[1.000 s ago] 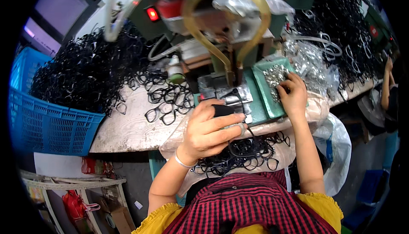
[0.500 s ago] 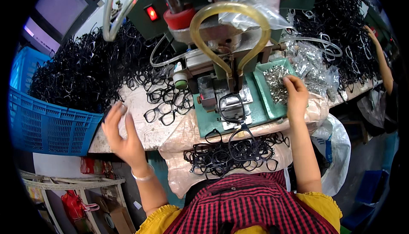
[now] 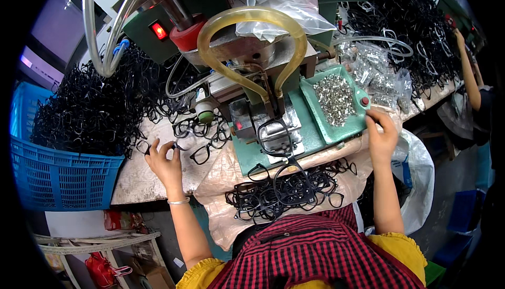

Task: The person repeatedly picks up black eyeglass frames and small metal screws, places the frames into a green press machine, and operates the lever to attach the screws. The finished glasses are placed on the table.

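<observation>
While the black frame (image 3: 288,158) rests on the fixture (image 3: 295,123), presumably for steadiness, I see the left hand (image 3: 166,168), fingers curled by loose frames (image 3: 208,147), grip unclear, and the right hand (image 3: 383,135), fingertips slightly apart, beside the tray (image 3: 344,132).

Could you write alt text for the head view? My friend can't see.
The left hand is at black glasses on a bench, the right hand beside a green tray of metal bits. Another pair sits at a machine; a heap of frames lies left.
</observation>
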Demonstrator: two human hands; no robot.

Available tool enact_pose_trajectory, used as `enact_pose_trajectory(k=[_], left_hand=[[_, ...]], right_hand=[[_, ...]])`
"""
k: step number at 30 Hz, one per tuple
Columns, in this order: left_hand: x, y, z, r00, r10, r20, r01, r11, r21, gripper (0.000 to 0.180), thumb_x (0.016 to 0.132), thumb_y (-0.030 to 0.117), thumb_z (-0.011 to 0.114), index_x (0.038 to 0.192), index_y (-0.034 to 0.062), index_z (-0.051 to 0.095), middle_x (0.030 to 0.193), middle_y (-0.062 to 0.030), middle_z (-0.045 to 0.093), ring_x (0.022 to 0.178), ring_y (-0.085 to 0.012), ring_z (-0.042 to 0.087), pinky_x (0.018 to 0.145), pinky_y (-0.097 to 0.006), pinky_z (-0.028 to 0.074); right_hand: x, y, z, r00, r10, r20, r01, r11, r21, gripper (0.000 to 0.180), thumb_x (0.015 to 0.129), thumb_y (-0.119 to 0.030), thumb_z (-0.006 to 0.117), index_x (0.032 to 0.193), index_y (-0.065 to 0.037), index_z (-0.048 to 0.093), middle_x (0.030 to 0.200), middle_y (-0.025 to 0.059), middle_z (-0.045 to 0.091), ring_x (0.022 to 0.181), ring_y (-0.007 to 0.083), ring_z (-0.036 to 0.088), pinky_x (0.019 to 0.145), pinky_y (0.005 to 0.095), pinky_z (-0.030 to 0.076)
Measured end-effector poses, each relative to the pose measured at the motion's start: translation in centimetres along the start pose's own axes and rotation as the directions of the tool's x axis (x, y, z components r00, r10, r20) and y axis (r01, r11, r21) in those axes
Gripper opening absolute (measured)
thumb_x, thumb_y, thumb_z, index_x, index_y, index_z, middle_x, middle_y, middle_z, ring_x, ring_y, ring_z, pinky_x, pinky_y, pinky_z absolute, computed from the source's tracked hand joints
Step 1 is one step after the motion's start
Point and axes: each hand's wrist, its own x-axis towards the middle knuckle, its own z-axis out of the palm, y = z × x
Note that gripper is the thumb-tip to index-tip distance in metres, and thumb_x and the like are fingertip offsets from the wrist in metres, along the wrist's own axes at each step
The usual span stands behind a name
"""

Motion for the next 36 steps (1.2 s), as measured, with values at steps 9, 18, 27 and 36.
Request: enact_pose_trajectory(k=[9, 18, 27, 36], left_hand=[[1.6, 7.2, -1.7, 0.827, -0.205, 0.523, 0.521, -0.068, -0.851, 0.013, 0.099, 0.017, 0.053, 0.097, 0.0049, 0.058, 0.084, -0.0094, 0.066, 0.066, -0.0156, 0.061, 0.059, -0.024, 0.048], [-2.0, 10.2, 1.3, 0.549, 0.076, 0.832, 0.786, -0.385, -0.483, 0.022, 0.102, 0.028, 0.045, 0.095, 0.0088, 0.055, 0.079, -0.014, 0.067, 0.063, -0.0221, 0.06, 0.053, -0.03, 0.045], [-0.3, 18.7, -13.5, 0.923, 0.116, 0.366, 0.374, -0.491, -0.787, 0.023, 0.104, 0.03, 0.036, 0.097, 0.0093, 0.044, 0.063, -0.0174, 0.059, 0.044, -0.0203, 0.049, 0.043, -0.027, 0.043], [-2.2, 22.7, -10.0, 0.29, 0.648, 0.704, 0.954, -0.25, -0.162, 0.02, 0.102, 0.026, 0.043, 0.098, 0.0081, 0.051, 0.076, -0.0259, 0.066, 0.058, -0.0219, 0.062, 0.051, -0.025, 0.047]], right_hand=[[1.0, -10.5, 2.5, 0.918, -0.341, 0.203, 0.294, 0.928, 0.228, 0.012, 0.074, 0.001, 0.068, 0.086, -0.001, 0.07, 0.09, 0.0108, 0.069, 0.083, 0.0242, 0.065, 0.079, 0.034, 0.05], [0.3, -14.5, 10.0, 0.955, -0.055, 0.29, -0.144, 0.771, 0.621, 0.026, 0.079, 0.0, 0.069, 0.102, 0.001, 0.06, 0.09, 0.0073, 0.067, 0.088, 0.0146, 0.066, 0.08, 0.028, 0.05], [0.0, -17.0, 8.6, 0.899, 0.012, 0.437, -0.359, 0.592, 0.721, 0.037, 0.081, 0.004, 0.068, 0.115, 0.004, 0.053, 0.102, 0.01, 0.065, 0.091, 0.0131, 0.065, 0.086, 0.026, 0.049], [3.1, -6.2, 7.0, 0.932, -0.213, 0.293, 0.309, 0.888, -0.341, 0.022, 0.077, -0.015, 0.072, 0.097, -0.005, 0.071, 0.121, 0.0192, 0.063, 0.124, 0.0368, 0.052, 0.104, 0.0467, 0.041]])
